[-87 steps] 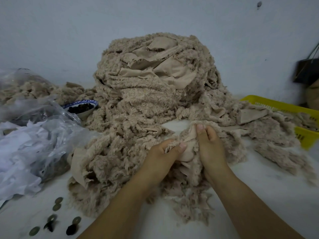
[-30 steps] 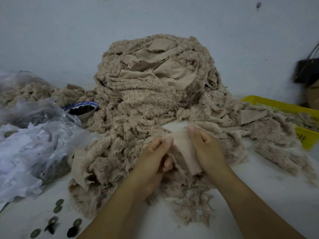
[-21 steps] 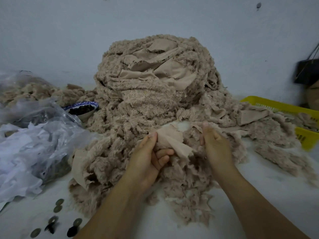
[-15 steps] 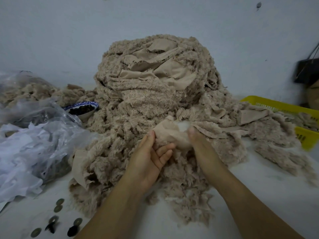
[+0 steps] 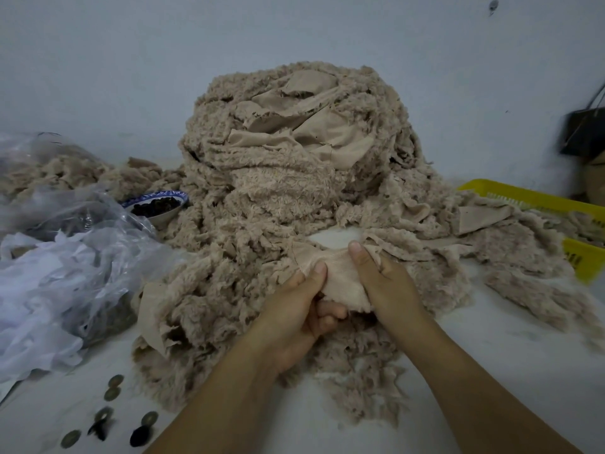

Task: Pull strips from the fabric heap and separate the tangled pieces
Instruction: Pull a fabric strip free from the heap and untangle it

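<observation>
Both hands are clamped on one smooth beige strip (image 5: 342, 283) at the front foot of the fabric heap (image 5: 281, 191), mid-table.

- Left hand (image 5: 294, 312): thumb on top of the strip, fingers curled under it.
- Right hand (image 5: 384, 286): thumb pressed on the strip's upper edge, other fingers hidden under the cloth.
- The hands are just beside each other with the strip bunched between them. Its far end runs into the fluffy pieces, tangled in.
- The heap is tall and stands against the wall. It spills forward round both wrists and right into a yellow basket (image 5: 523, 198).
- White table (image 5: 507, 355) shows bare front right.
- Left of the heap, a blue-rimmed bowl (image 5: 157, 206) with dark contents touches the heap's edge. A crumpled clear plastic bag (image 5: 72, 257) lies nearer the front.
- Coins (image 5: 113, 388) lie on the table front left.
- A dark bag (image 5: 582, 132) is at the wall far right, blurred.
</observation>
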### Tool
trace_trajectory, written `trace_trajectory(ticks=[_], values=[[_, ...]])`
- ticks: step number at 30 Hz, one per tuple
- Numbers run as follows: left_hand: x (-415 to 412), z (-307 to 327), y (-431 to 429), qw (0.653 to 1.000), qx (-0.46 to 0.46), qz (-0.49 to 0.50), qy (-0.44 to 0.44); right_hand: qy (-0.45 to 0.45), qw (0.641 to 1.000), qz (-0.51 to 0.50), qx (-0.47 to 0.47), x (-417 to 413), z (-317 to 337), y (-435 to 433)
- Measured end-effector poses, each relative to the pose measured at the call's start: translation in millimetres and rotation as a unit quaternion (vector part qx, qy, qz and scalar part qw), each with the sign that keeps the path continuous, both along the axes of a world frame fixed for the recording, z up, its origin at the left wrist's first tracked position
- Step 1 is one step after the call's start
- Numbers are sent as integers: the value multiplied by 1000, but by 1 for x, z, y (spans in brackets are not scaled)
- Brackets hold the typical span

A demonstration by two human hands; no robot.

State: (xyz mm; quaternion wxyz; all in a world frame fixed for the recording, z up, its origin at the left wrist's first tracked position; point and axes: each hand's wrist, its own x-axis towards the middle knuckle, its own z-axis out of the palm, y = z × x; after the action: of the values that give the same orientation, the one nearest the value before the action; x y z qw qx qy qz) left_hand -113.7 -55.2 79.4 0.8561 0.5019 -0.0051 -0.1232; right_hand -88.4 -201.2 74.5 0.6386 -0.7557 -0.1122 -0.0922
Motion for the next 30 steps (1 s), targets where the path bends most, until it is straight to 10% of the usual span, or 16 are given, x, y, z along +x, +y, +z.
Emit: trace_trajectory(ticks=[13, 30], values=[[6, 7, 12, 989, -112, 101, -4, 60, 994, -73, 61, -1, 12, -6], [-1, -8, 7, 956, 198, 149, -155, 48, 995, 93, -1, -7, 0, 6]])
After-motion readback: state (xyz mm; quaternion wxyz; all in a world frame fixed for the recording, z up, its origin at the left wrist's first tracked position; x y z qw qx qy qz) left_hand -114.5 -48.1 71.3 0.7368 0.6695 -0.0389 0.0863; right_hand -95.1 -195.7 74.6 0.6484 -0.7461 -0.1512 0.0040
